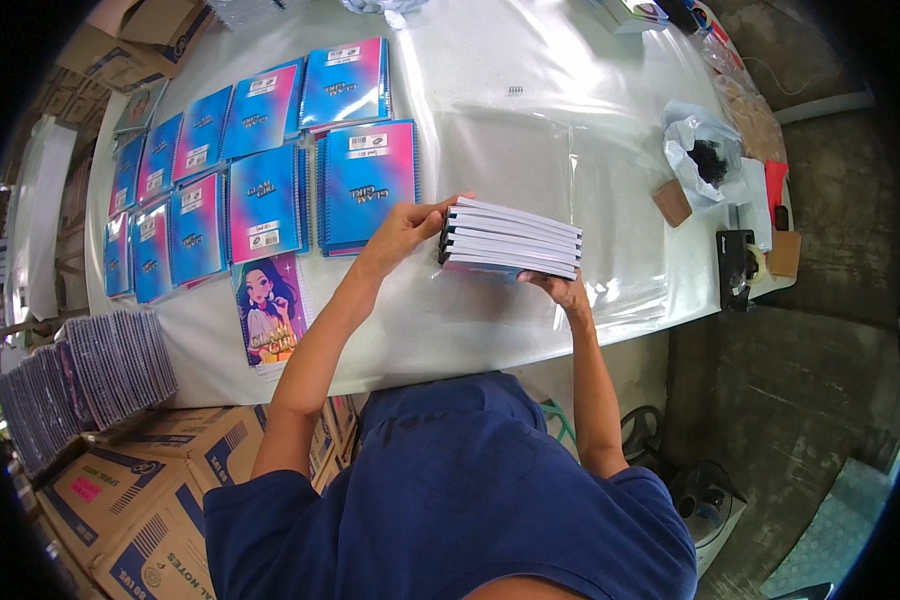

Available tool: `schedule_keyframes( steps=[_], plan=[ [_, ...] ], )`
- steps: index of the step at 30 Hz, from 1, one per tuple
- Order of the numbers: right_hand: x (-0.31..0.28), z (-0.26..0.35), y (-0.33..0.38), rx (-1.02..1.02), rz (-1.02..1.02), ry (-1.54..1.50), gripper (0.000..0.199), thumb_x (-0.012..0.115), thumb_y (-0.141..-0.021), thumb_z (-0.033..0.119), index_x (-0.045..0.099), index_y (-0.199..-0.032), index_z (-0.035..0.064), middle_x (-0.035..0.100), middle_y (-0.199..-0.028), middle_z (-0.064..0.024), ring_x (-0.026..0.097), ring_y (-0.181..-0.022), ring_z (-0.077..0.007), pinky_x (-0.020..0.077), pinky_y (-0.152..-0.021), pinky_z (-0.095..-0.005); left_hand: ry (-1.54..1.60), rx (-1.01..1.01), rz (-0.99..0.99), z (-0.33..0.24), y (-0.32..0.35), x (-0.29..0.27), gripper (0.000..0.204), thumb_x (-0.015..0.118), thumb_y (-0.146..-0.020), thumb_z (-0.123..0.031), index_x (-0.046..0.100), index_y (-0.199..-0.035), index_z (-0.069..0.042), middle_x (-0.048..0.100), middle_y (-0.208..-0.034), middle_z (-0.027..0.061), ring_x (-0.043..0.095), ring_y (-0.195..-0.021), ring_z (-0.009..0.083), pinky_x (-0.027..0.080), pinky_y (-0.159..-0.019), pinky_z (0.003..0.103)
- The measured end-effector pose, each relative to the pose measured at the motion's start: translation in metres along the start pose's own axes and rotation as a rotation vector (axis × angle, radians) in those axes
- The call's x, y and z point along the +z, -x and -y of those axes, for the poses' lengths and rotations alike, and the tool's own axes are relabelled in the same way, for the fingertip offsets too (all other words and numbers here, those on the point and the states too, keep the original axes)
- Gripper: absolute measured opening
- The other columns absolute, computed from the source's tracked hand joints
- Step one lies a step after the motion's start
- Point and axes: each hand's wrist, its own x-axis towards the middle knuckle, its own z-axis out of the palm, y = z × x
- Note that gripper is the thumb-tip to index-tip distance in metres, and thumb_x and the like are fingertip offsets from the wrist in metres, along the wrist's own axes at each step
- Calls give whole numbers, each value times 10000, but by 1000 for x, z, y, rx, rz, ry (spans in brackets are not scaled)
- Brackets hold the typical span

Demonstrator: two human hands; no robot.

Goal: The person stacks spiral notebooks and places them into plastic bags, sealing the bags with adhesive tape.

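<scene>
A white table point(530, 150) covered with clear plastic film fills most of the view. On its left part, blue-and-pink notebooks point(260, 150) are laid out in overlapping rows, and one notebook with a cartoon-girl cover point(268, 305) lies near the front edge. Cardboard boxes point(140, 500) are stacked below the table at the left, with a fanned row of grey spiral notebooks point(80, 380) resting on them. At the right end of the table a white bag point(705, 150) with dark contents is seen, beside small brown cards point(672, 202).

A stack of notebooks point(512, 240) is held just above the table, near its front edge and right of the laid-out rows. It is seen edge-on: white page blocks separated by thin dark cover lines, with black spiral binding at its left end.

The left hand point(410, 225) is partly closed on the stack's left end, fingers laid over the top edge and the thumb against the spirals. The right hand point(560, 288) is curled under the stack's lower right corner and supports it from beneath; only its fingers and knuckles are visible
</scene>
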Motion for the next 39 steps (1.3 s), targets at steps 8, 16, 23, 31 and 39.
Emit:
schedule_keyframes(
  steps=[8,16,23,31,39],
  plan=[
    [2,1,-1,2,-20,-48,494,875,-636,116,655,-1068,22,675,-1022,-65,607,-952,-186,487,-867,-332,31,-55,-70,6,6,1,585,651,-844,-435,564,-1291,-67,649,-1195,73,584,-1103,152,413,-982,280],
    [1,2,0,25,-11,-13,518,881,-628,128,649,-1078,19,674,-1035,-63,607,-965,-183,488,-869,-334,59,-21,-58,2,8,5,624,695,-798,-436,573,-1275,-52,619,-1247,84,567,-1141,161,408,-1016,300],
    [1,1,-2,-45,-23,-4,529,886,-624,153,650,-1078,21,678,-1011,-64,612,-934,-178,505,-847,-326,118,24,19,4,12,3,710,732,-774,-405,504,-1341,-42,569,-1312,90,540,-1183,167,393,-1040,321],
    [-1,-9,-8,-83,34,140,576,879,-631,135,616,-1128,11,663,-1034,-67,607,-966,-181,496,-882,-333,183,-42,-78,11,14,8,777,772,-771,-333,428,-1384,-2,512,-1370,108,491,-1255,218,341,-1083,341],
    [2,40,-4,246,-148,-570,592,795,-680,104,516,-1177,-54,624,-1049,-157,632,-900,-216,523,-824,-311,-997,-27,-303,-2,28,-11,799,699,-815,-414,342,-1455,-94,335,-1482,205,289,-1391,346,272,-1110,453]
  ],
)
